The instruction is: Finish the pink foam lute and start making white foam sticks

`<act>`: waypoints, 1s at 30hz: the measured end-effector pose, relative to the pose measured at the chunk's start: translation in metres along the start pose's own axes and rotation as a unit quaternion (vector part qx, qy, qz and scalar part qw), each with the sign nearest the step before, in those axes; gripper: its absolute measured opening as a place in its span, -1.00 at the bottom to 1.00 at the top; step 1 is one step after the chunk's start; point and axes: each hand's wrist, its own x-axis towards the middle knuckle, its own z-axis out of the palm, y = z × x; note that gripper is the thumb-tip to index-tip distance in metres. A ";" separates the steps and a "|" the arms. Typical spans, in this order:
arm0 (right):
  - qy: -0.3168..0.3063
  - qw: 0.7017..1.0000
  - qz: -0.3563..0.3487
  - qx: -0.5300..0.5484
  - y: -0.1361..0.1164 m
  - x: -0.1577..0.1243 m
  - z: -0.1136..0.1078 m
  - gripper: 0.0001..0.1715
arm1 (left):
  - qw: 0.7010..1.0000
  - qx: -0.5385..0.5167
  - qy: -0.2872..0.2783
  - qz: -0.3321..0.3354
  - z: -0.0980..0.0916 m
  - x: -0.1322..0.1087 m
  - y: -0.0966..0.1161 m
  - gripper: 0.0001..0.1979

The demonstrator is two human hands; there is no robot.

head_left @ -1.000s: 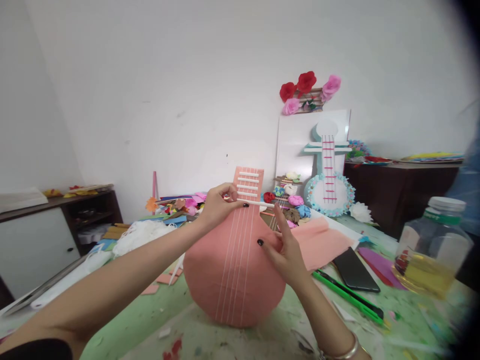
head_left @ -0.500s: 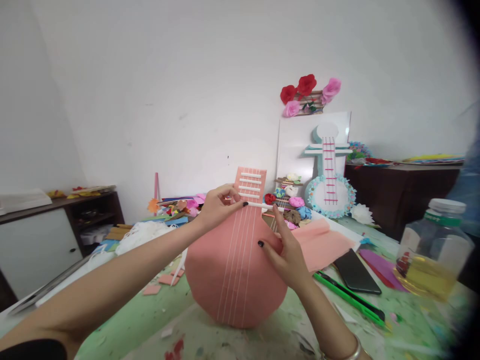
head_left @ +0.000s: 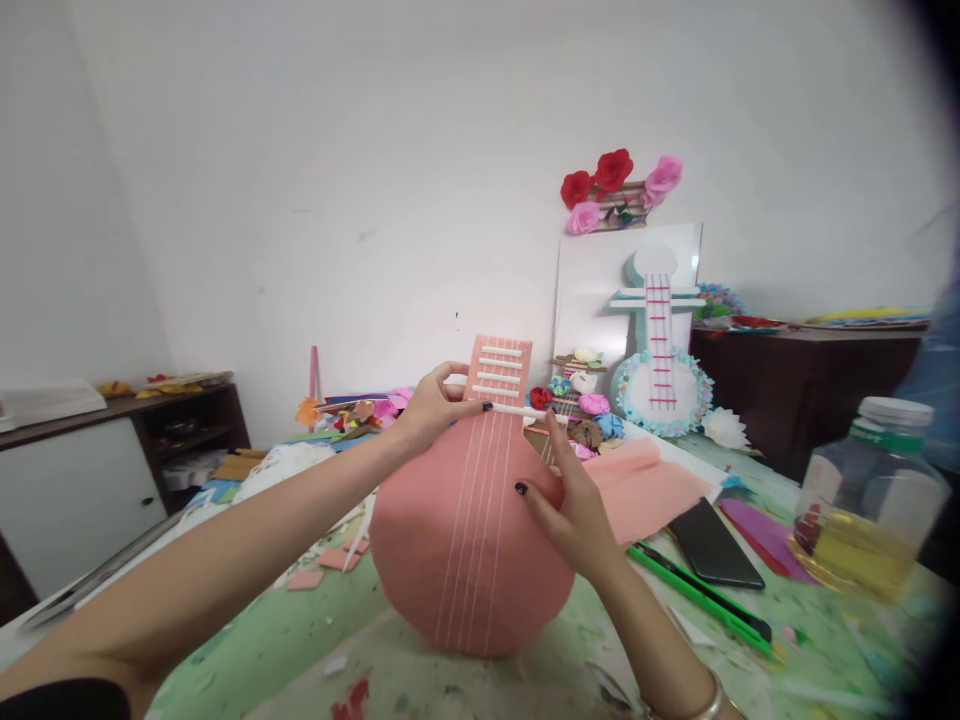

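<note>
Our right hand (head_left: pixel 576 508) lies against the pink instrument (head_left: pixel 420 540) upright on the green table (head_left: pixel 255 640), index finger at one end of a white strip (head_left: pixel 521 410); whether it grips, we cannot tell. Our left hand (head_left: pixel 433 402) pinches the strip's other end. Strings (head_left: pixel 478 530) and four crossbars (head_left: pixel 500 378) already appear attached, while this fifth, jutting past the neck (head_left: pixel 527 360), looks unfixed as yet.

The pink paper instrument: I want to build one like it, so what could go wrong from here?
The white rod, steadied by the left hand and the right hand, could end up crooked against the white bars above it.

Pressing the rod across the neck might push the thin strings out of line.

The instrument appears to stand on its rounded bottom edge, so it could rock or tip if the hands slip.
</note>
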 end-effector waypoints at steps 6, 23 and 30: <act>-0.016 1.000 -0.020 0.005 0.001 0.001 0.000 -0.23 | 1.000 0.009 0.001 0.016 0.003 -0.002 0.002 -0.53; -0.081 0.996 -0.021 -0.041 -0.017 0.001 -0.008 -0.13 | 0.997 0.064 -0.009 0.044 0.015 -0.017 0.019 -0.60; -0.072 0.996 -0.022 -0.051 -0.015 0.000 -0.006 -0.14 | 0.998 0.058 -0.008 0.038 0.016 -0.016 0.019 -0.61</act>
